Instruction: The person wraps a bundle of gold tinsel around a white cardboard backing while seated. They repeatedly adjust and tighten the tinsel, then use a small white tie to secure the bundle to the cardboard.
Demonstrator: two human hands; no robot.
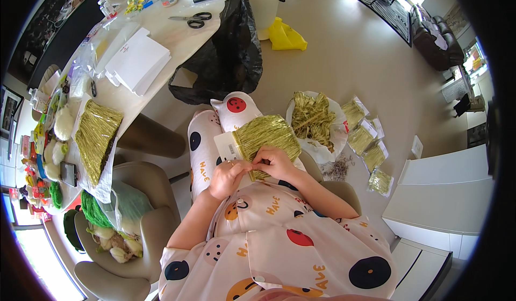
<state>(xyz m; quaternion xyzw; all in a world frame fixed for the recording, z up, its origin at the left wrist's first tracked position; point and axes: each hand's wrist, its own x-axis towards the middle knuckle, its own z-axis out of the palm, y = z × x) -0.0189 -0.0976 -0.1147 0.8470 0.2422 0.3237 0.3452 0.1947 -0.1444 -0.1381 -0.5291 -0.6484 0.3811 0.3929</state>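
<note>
On my lap lies a flat bundle of gold tinsel-like strands (268, 135), with a white card (227, 145) bearing print and a barcode at its left end. My left hand (229, 177) pinches the near edge of the bundle, close to the card. Beside it, fingertips almost touching, my right hand (274, 163) has thumb and fingers pinched on the same edge. What exactly lies between the fingertips is too small to tell. To the right, a white plastic bag (340, 137) on the floor holds a loose heap of similar gold strands (312, 117).
Several packed gold bundles (363, 135) lie on the floor at right. The table (161, 23) at left bears scissors (193, 20), white cards (139, 61) and a wide gold bundle (96, 139). A black plastic bag (234, 51) hangs at its edge; a chair (157, 188) stands left.
</note>
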